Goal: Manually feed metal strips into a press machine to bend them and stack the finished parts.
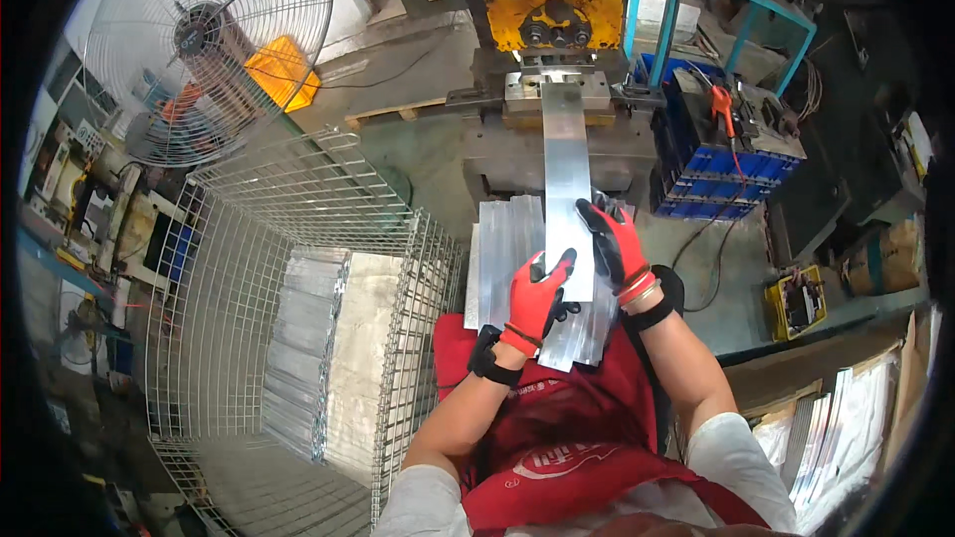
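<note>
A long flat metal strip [567, 174] reaches from the die [595, 89] of a press back toward me. Its near end is between my two hands, both in red gloves with black fingers. My left hand [538, 300] is closed on the strip's left edge, thumb on top and fingers partly hidden below. Higher up on the other side, my right hand [615, 244] grips the right edge, its fingers lying over the metal. Beneath the strip and my hands, several similar metal strips [510, 239] lie in a pile in front of my red apron.
The press [553, 20] with a yellow front stands ahead. At left are a wire mesh cage [396, 368] holding stacked strips [303, 338] and a large fan [204, 35]. Blue crates [701, 179] stand right of the press. A yellow basket [796, 303] sits farther right.
</note>
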A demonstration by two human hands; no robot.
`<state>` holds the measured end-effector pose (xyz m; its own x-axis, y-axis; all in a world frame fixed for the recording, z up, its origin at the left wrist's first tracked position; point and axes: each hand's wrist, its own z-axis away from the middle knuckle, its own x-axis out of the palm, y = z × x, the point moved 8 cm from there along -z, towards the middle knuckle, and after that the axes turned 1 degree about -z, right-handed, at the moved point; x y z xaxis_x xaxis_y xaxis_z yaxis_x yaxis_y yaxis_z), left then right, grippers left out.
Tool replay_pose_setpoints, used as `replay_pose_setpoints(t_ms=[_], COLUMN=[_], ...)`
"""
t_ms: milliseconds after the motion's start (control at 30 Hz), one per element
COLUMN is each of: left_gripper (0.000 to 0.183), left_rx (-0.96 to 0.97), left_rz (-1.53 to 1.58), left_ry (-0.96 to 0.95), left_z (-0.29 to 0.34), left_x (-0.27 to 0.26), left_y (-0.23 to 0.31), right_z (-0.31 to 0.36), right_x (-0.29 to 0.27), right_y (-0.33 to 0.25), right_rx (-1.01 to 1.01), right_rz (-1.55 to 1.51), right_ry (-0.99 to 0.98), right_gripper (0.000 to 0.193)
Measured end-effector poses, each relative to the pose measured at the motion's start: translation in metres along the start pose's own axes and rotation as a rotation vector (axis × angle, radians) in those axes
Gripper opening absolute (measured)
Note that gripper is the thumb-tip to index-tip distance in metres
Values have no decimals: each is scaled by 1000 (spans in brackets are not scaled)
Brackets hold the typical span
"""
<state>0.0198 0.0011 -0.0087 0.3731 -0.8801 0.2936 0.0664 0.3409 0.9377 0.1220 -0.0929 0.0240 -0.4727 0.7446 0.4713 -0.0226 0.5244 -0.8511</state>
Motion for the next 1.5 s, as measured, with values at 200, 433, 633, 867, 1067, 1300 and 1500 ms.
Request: replay_pose_setpoints(t_ms=[200,433,633,867,1067,1300,1500], left_gripper=[17,28,28,24,28,26,26], left_rx=[-80,-200,-248,223,69,-171,-2], left_rz=[64,377,293,-105,-265,138,-115], left_ry=[-53,-192,-182,-57,-78,-149,-47], left_z=[-29,-32,-32,-50,-59,-66,-66], left_x=[0,10,4,-3,3,1,-1], left_y=[-20,-3,-4,5,8,-12,1], right_z=[-29,-40,-31,-34,-50,-44,-49], right_x=[-35,-24,-24,-6,-21,-21,-19], right_y=[44,29,43,19,37,55,42], right_rx=[158,165,180,-143,-10,326,100], right_rz=[-23,5,-23,133,225,-85,14], right_ry=[181,240,300,-43,11,174,189], right_gripper=[9,5,5,27,25,19,13])
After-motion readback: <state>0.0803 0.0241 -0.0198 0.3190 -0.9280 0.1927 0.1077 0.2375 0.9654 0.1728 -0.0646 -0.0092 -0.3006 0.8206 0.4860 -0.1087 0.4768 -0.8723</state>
